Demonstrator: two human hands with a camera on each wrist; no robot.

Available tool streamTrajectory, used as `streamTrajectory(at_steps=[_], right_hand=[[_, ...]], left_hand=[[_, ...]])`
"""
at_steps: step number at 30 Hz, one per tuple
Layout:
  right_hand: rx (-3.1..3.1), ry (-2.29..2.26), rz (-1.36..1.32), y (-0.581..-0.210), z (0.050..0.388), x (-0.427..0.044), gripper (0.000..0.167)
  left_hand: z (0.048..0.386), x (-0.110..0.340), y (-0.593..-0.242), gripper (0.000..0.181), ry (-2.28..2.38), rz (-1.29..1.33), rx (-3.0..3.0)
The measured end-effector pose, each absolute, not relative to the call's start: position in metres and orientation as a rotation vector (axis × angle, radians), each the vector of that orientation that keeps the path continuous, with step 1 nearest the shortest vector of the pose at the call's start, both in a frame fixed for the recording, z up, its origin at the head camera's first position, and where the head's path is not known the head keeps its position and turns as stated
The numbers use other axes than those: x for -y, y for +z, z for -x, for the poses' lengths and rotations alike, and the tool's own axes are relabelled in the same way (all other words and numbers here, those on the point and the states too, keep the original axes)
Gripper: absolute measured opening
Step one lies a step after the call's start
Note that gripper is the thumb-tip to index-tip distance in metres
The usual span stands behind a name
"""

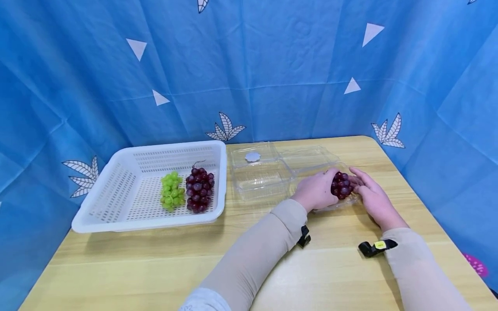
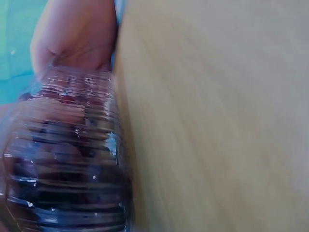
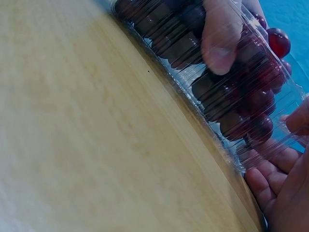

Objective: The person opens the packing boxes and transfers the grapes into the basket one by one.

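On the right side of the table, a bunch of dark red grapes sits in a clear plastic clamshell box. My left hand holds the bunch from its left side. In the right wrist view, the left thumb shows through the clear wall, against the grapes. At the other end of the box, my right hand grips the plastic, fingers low at its corner. Blur in the left wrist view hides some finger detail.
A second open clear box stands left of my hands. Farther left, a white plastic basket holds green grapes and another red bunch. A blue curtain hangs behind the wooden table.
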State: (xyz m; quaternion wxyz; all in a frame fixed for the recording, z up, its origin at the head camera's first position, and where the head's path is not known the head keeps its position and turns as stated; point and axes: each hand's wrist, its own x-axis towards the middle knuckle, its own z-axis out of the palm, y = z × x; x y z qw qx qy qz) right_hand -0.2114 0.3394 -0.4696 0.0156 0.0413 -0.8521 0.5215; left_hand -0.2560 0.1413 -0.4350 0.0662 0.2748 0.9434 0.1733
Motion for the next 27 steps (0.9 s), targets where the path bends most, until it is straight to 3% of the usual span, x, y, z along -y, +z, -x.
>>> streamTrajectory(at_steps=[27], right_hand=[[2.65, 1.534, -0.144, -0.474, 0.214, -0.338, 0.054]], left_hand=[[0.252, -0.124, -0.441, 0.089, 1.167, -0.875, -2.843]])
